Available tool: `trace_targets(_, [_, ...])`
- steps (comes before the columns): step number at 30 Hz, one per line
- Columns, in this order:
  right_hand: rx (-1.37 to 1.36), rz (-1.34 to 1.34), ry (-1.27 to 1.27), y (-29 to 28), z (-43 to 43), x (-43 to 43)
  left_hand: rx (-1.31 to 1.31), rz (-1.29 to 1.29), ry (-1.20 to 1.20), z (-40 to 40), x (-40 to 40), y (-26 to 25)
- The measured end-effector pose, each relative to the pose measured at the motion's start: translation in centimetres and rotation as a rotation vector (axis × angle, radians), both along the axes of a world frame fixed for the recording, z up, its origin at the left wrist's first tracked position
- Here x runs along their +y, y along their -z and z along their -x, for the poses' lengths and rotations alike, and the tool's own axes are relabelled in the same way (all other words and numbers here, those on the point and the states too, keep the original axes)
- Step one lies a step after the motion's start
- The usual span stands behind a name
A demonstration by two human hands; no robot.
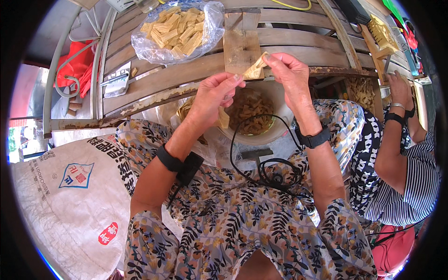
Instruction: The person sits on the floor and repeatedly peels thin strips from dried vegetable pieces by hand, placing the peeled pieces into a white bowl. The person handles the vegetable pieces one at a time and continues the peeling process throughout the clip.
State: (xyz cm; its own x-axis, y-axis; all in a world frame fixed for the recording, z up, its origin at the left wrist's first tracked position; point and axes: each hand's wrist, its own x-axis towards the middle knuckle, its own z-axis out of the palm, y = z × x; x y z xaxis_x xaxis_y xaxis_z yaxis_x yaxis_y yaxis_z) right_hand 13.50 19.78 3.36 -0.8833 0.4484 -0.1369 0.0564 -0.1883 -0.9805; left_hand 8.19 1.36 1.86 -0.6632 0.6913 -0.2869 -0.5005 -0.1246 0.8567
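Observation:
Between my two hands, above a white bucket, is a pale yellow folded strip [254, 71], perhaps dried leaf or bean curd skin. My left hand [218, 89] pinches its lower left end, and my right hand [288, 71] pinches its upper right end. More pale yellow sheet material [223, 118] hangs below my left hand. Small brownish folded pieces [254, 113] lie inside the white bucket [284, 120]. A clear plastic bag [213, 24] on the slatted bench holds many similar yellow folded pieces [176, 29].
The wooden slatted bench [196, 70] has a rusty metal edge. A small board with a block [241, 49] lies on it. A black cable [280, 171] loops over my lap. A white woven sack [70, 210] lies at left. A co-worker's hands [399, 89] are at far right.

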Motion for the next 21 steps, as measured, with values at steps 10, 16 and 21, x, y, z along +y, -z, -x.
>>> trace_targets(10, [0.012,0.291,-0.226,0.7,-0.1,-2.7,-0.008,0.022,0.059,0.5,-0.7,0.6])
trace_targets(16, [-0.021,0.192,-0.113,0.2,1.2,-0.3,0.263,0.233,0.072,2.5,-0.4,-1.1])
trace_targets(21, [0.256,0.023,-0.037,1.0,5.4,1.3,0.635,0.335,-0.085,6.7,1.6,-0.9])
